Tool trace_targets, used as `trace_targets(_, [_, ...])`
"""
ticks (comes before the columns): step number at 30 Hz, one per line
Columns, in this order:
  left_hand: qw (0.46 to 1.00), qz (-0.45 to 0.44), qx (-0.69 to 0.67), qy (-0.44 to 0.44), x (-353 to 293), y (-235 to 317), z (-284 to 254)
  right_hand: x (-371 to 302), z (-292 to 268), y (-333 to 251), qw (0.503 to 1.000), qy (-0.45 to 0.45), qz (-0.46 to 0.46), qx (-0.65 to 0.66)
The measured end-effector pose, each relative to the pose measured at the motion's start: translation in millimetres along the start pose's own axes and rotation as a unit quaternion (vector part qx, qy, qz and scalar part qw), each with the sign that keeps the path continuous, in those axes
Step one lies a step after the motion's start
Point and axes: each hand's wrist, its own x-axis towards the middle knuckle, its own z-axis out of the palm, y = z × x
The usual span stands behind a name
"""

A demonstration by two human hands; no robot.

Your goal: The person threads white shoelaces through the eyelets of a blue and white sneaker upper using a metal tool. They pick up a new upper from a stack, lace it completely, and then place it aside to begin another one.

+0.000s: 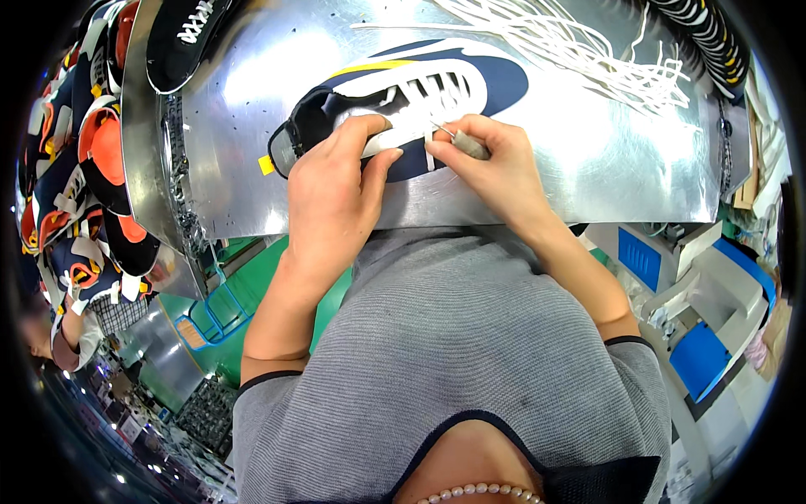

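A navy and white sneaker (504, 80) with a yellow stripe lies on its side on a metal worktop, toe to the right. White lace crosses part of its eyelet rows, and a lace strand hangs down beside my right fingertips. My left hand (336, 172) grips the white eyelet edge near the collar between thumb and fingers. In my right hand (495, 155) is a small awl-like tool (472, 146) with a short greyish handle. Its thin metal shaft points left at the eyelets. The tip's exact shape is too small to make out.
A loose bundle of white laces (579, 55) lies at the far right of the metal worktop (621, 168). A black shoe part (180, 42) rests at the far left. Many shoe uppers (105, 151) are piled left. A blue-framed stool (220, 315) stands below; a person's arm (71, 332) shows lower left.
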Motion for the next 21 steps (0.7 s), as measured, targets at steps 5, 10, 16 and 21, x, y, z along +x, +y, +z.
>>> trace_targets(5, [0.998, -0.042, -0.023, -0.048, 5.0, 0.8, -7.1, -4.7, 5.6, -10.8, 0.984, -0.002, 0.049, 0.173])
trace_targets(10, [0.998, -0.022, -0.046, -0.04, 8.9, -0.5, -0.1, 16.1, 17.3, -11.8, 0.981, 0.083, -0.086, 0.152])
trace_targets(16, [0.999, -0.011, 0.026, 0.016, 10.5, -2.5, 12.9, 12.5, 16.7, -5.9, 0.989, 0.078, -0.091, 0.082])
trace_targets(21, [0.998, 0.018, 0.035, 0.045, 10.2, -6.5, 17.2, -21.5, -2.3, -10.4, 0.997, 0.008, -0.052, -0.055])
